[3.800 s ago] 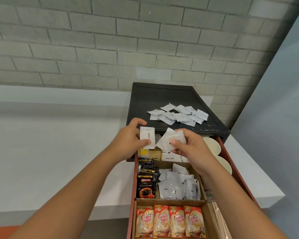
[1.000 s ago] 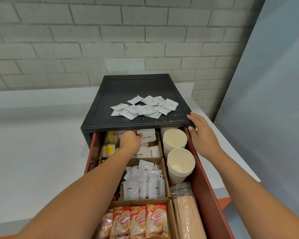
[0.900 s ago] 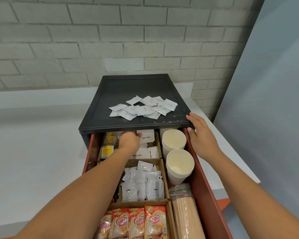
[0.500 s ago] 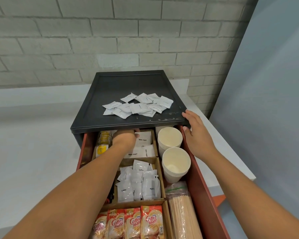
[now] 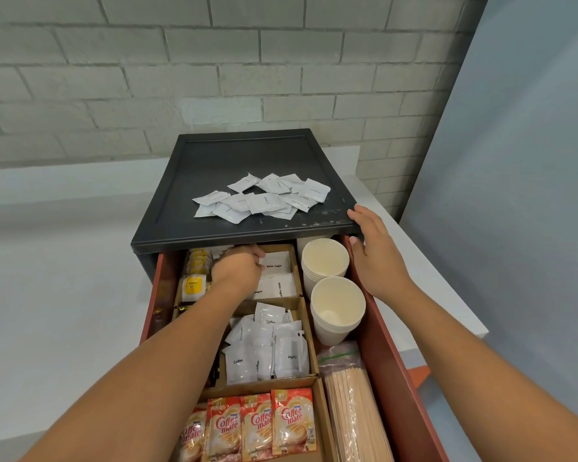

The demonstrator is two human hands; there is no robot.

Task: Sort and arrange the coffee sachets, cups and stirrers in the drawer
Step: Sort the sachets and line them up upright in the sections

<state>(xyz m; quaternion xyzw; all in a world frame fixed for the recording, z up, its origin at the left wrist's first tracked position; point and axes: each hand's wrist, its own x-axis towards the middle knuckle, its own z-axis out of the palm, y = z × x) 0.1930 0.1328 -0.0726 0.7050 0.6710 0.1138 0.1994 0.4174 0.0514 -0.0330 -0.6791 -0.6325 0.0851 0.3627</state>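
The red drawer (image 5: 391, 345) stands pulled out under a black cabinet top (image 5: 234, 161). My left hand (image 5: 237, 268) reaches into the back compartment, fingers curled on the white sugar sachets (image 5: 277, 265). My right hand (image 5: 371, 248) rests with straight fingers on the front right corner of the black top. Two stacks of paper cups (image 5: 337, 305) stand along the drawer's right side, with a bag of wooden stirrers (image 5: 354, 411) in front of them. White coffee sachets (image 5: 264, 355) fill the middle compartment, and Coffee-mate sachets (image 5: 257, 425) the near one.
Several loose white sachets (image 5: 264, 198) lie scattered on the black top. Yellow sachets (image 5: 194, 285) sit in the drawer's back left. My left forearm hides dark sachets beneath it. A white counter (image 5: 64, 261) runs left, with a brick wall behind and a grey panel right.
Earlier both hands held white sachets above the drawer. Since then the left hand went into the back compartment and the right hand moved to the cabinet corner; both have stayed there over the last second.
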